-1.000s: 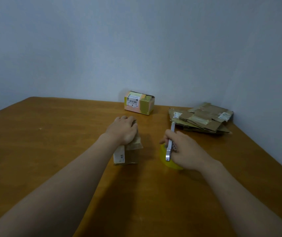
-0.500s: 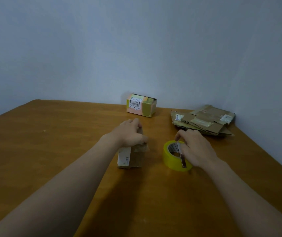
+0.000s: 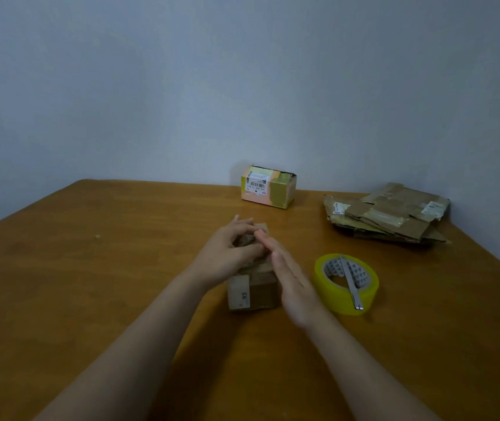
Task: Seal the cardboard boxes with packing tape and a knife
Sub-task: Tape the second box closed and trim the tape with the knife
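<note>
A wooden table [image 3: 60, 284] took up the lower half of the room from where I stood, its top a warm orange-brown with a dull sheen. Its far left corner was rounded. The far edge ran along a plain back wall [image 3: 181, 86], painted a pale grey-blue. A side wall [image 3: 491, 117] of the same colour met it on the right, so the table sat in the corner. The light was soft and dim. A tiny pale speck [image 3: 97, 237] lay on the left of the tabletop.
</note>
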